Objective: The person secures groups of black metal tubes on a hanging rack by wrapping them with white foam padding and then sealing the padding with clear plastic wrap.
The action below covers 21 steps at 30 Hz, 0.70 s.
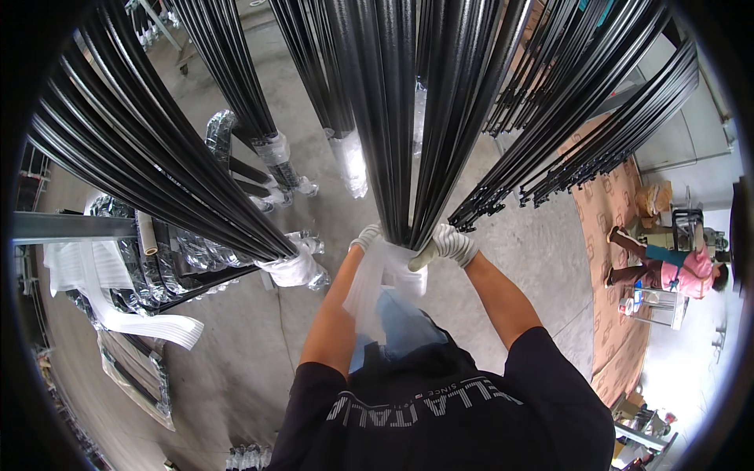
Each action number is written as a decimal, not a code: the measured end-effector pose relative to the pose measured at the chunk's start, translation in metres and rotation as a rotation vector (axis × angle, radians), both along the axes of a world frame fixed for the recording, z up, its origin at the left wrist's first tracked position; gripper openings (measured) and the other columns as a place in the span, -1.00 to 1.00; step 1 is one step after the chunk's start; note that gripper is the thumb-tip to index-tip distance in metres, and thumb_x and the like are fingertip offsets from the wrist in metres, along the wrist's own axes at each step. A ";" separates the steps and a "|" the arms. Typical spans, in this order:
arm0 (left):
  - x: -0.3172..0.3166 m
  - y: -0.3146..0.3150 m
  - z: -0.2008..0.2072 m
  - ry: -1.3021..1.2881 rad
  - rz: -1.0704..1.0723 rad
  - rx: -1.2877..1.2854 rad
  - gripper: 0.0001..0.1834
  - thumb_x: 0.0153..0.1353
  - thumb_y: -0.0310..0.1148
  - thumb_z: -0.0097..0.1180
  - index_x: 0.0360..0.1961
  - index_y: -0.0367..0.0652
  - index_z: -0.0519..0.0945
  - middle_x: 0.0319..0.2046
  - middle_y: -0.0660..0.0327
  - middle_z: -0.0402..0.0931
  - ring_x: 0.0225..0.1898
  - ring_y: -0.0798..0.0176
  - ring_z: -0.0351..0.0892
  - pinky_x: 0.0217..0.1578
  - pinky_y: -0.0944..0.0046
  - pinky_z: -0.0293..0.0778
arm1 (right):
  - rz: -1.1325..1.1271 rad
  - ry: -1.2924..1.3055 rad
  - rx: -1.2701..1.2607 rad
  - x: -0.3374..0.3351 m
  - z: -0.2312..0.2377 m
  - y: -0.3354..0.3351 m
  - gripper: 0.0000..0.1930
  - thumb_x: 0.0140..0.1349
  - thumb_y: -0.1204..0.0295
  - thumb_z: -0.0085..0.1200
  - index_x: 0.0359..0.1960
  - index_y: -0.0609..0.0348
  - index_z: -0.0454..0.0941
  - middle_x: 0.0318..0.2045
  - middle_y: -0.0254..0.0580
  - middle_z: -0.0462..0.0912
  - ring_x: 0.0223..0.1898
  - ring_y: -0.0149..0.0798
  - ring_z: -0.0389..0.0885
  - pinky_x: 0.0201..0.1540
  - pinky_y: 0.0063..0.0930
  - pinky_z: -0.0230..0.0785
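A bundle of long black tubes [395, 157] hangs down in front of me, its lower end between my hands. A thin white foam sheet [367, 286] lies against that end and drapes down toward my legs. My left hand [367, 237], in a striped work glove, closes on the sheet at the bundle's left side; its fingers are partly hidden. On the right side my gloved right hand [449, 247] is closed on the sheet's other part, thumb pressed toward the tube ends.
More black tube bundles hang left [173, 173] and right [581, 102], several with wrapped ends. At left, a white foam strip [149, 323] trails from a metal beam [75, 226] near plastic-wrapped frames [161, 259]. Cardboard [609, 259] covers the floor at right, where another person [679, 271] stands.
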<state>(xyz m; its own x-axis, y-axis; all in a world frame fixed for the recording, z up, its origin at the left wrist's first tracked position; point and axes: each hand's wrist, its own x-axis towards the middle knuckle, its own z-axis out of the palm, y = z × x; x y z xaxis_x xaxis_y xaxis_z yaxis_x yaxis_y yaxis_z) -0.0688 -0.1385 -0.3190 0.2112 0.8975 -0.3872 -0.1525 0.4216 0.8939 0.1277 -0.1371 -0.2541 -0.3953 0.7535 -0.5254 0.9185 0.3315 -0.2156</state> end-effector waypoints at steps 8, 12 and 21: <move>-0.030 -0.102 0.179 0.278 0.503 0.145 -0.77 -0.01 -0.41 -0.01 -0.26 -0.17 0.45 -0.33 0.15 0.46 -0.31 0.25 0.44 -0.26 0.31 0.34 | -0.086 0.834 -0.055 0.012 -0.033 0.010 -0.16 -0.41 0.02 0.32 -0.01 0.14 0.31 -0.12 -0.22 0.44 -0.05 -0.29 0.36 0.04 -0.44 0.16; -0.033 -0.130 0.205 0.714 -0.208 1.137 -0.77 -0.03 -0.54 -0.04 -0.27 -0.19 0.41 -0.36 0.26 0.40 -0.27 0.35 0.37 -0.20 0.32 0.31 | 0.005 0.978 -0.074 -0.006 -0.016 0.013 -0.25 -0.32 0.11 0.24 -0.02 0.19 0.31 -0.17 -0.25 0.42 -0.14 -0.35 0.29 -0.07 -0.46 0.12; 0.034 -0.069 0.045 -0.033 0.295 0.476 -0.37 -0.12 -0.52 0.10 0.02 -0.21 0.14 -0.11 0.18 0.25 -0.05 0.33 0.24 -0.01 0.31 0.23 | 0.466 0.014 0.886 0.030 -0.125 0.002 -0.68 0.14 0.33 -0.35 -0.32 0.33 0.40 -0.73 -0.30 0.27 -0.79 -0.48 0.14 -0.77 -0.56 0.09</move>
